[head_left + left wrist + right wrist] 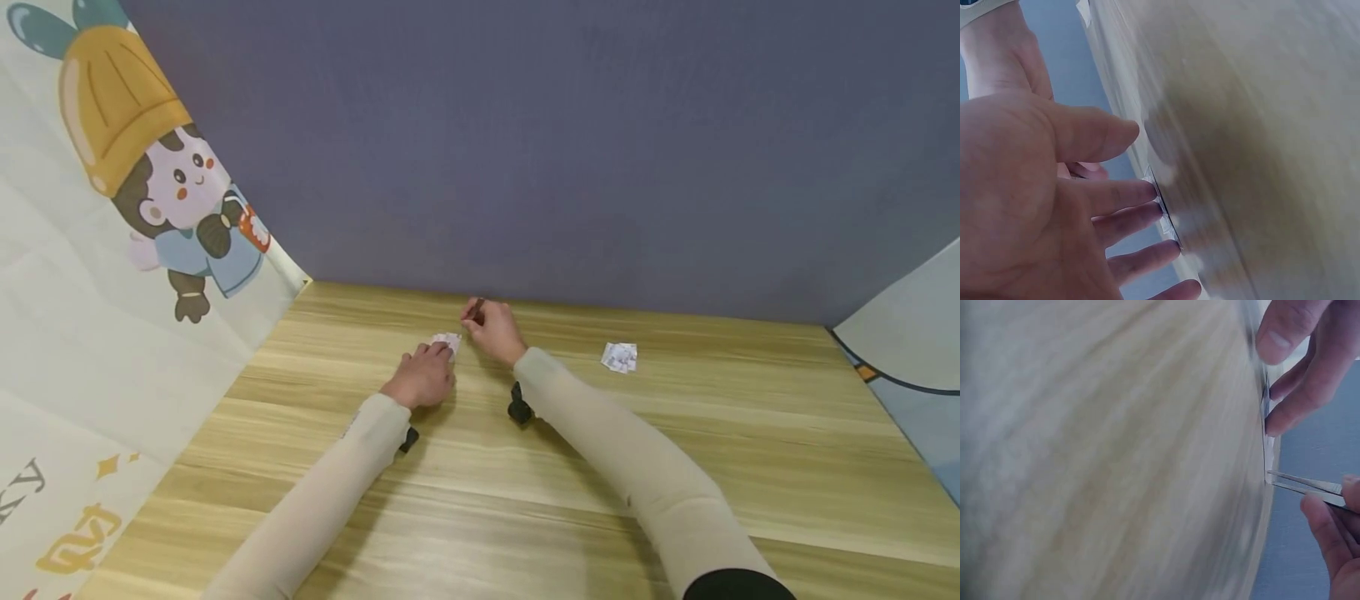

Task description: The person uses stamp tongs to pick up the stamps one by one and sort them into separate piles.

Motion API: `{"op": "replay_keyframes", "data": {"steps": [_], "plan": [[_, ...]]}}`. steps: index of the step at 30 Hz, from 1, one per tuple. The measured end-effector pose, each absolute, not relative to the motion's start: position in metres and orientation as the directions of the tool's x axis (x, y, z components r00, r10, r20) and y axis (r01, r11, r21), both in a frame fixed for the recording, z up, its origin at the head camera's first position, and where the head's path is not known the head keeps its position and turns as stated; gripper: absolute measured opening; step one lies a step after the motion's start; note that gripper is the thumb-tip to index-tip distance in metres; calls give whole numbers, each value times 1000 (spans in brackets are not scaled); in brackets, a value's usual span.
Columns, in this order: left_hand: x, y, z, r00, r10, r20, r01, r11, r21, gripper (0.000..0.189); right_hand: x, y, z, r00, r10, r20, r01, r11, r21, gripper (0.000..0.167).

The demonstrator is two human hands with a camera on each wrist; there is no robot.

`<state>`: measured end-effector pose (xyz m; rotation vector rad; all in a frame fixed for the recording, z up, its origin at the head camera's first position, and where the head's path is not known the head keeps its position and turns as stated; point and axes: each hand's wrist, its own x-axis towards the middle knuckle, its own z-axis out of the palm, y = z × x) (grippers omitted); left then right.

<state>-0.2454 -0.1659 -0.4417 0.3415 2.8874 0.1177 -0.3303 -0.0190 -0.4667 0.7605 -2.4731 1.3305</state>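
Observation:
Straightened fingertips of my left hand (423,377) rest on a flat white printed piece (448,339) lying toward the back of the table; the hand partly covers it. In the left wrist view, the left thumb (1100,132) stays off the surface. My right hand (495,331) pinches a pair of metal tweezers (1307,483) between thumb and fingers, just right of the left hand. The tweezers' tips reach the end of the white piece, with a narrow gap between the two arms. A second white printed patch (620,357), seemingly of overlapping small pieces, lies farther right.
The wood-grain table (480,517) ends at a blue-grey panel (540,150) close behind both hands. A white cartoon-printed sheet (75,333) borders the left side. Dark wrist devices (519,407) sit under the sleeves, low over the table.

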Motion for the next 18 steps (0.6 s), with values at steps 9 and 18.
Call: {"op": "replay_keyframes", "data": {"steps": [9, 18], "plan": [[-247, -160, -441, -957, 239, -165, 226, 970, 94, 47, -322, -2, -444, -828, -327, 456, -559, 411, -720, 4], [-243, -130, -432, -938, 314, -146, 298, 946, 125, 51, -320, 55, -426, -843, -343, 415, -535, 454, -712, 4]]}}
